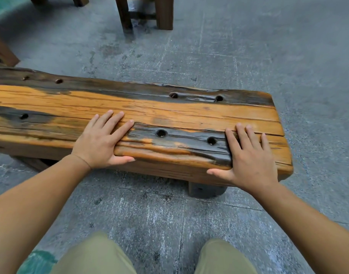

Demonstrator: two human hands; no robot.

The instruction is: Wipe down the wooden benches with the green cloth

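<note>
Soft, even, moderately bright light fills the scene, leaving only a faint, diffuse shadow on the floor (248,56) beneath the tabletop (169,109). The wood's dark patches carry a mild sheen. Wide-angle distortion bows the frame's edges, and fine detail looks smeared, softest toward the corners.

Both bare forearms reach in from the near corners toward the middle. The left hand (99,143) lies palm down on the near edge of the bench (169,111). Its fingers (112,123) are straight and slightly spread, pointing far and right, and its thumb (122,159) lies along the near side face. The right hand (250,159) lies flat the same way near the right end, fingers pointing far and slightly left, thumb pointing left along the side face. The hands are well apart.
</note>
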